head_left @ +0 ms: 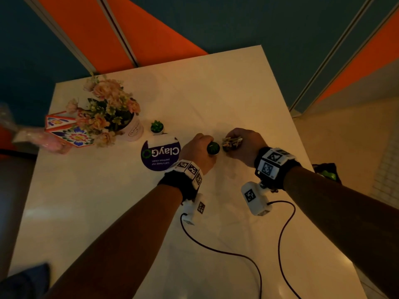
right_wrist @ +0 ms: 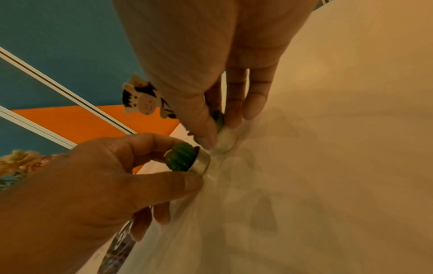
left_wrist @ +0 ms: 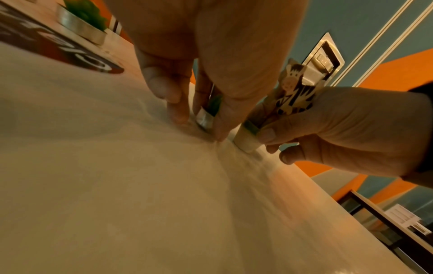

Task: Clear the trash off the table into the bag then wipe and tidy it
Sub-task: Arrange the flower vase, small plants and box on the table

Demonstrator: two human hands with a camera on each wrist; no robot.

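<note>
On the white table [head_left: 216, 93] my left hand [head_left: 200, 147] grips a tiny pot with a round green cactus [head_left: 213, 148]. The thumb and fingers pinch its metal rim [left_wrist: 206, 118], and its base touches the tabletop. Right beside it my right hand [head_left: 241, 143] pinches a small white pot [left_wrist: 246, 142] with a striped zebra figure [left_wrist: 293, 92] sticking out of it; that pot also stands on the table. In the right wrist view the cactus [right_wrist: 181, 159] and the zebra pot [right_wrist: 226, 139] sit almost side by side.
A pink flower pot [head_left: 133, 129], a small succulent pot [head_left: 157, 127], a round purple ClayGo sign [head_left: 160, 155] and a patterned box [head_left: 67, 131] stand at the table's left. A black bag [head_left: 327, 172] sits on the floor to the right. Wrist-camera cables trail across the near table.
</note>
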